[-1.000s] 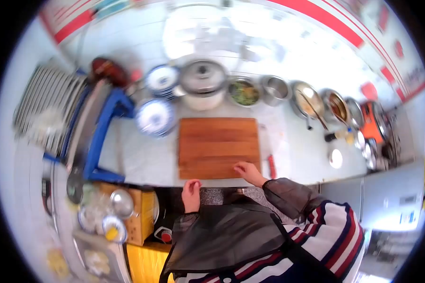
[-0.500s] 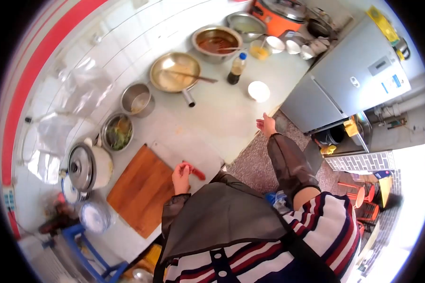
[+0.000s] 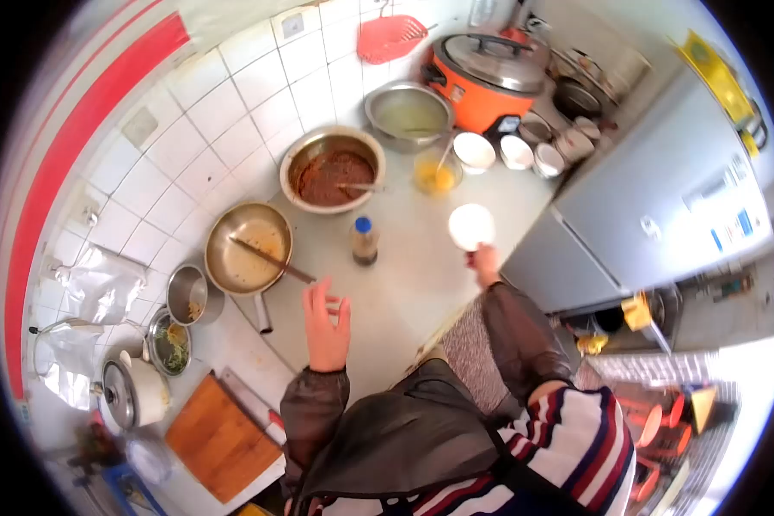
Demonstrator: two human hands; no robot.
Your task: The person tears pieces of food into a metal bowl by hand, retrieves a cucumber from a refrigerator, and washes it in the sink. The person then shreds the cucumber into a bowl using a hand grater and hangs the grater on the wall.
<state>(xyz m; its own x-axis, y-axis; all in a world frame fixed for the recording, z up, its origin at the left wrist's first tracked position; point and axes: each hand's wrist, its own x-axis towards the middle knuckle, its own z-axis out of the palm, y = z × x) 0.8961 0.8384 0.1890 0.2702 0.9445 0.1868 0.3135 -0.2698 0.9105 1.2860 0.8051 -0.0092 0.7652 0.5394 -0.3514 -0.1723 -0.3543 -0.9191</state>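
My right hand (image 3: 486,264) is at the counter's right side, its fingers closed at the near rim of a small white bowl (image 3: 471,225). Part of the grip is blurred. My left hand (image 3: 325,331) hovers over the counter with fingers apart, holding nothing. Just beyond it lies a frying pan (image 3: 248,236) with a spatula (image 3: 271,260) resting in it. A blue-capped bottle of dark liquid (image 3: 365,245) stands between the pan and the bowl. A knife with a red handle (image 3: 248,397) lies beside the wooden cutting board (image 3: 219,443) at the lower left.
Along the wall stand a basin of red-brown sauce (image 3: 322,182), a bowl of pale liquid (image 3: 408,119) and an orange cooker (image 3: 477,95). A bowl of yellow liquid (image 3: 439,176) and several white bowls sit near the cooker. A fridge (image 3: 628,206) borders the right side.
My view has shifted towards the back of the counter. My right hand has reached the white bowl and closed on its rim. My left hand has left the knife handle area and moved forward.
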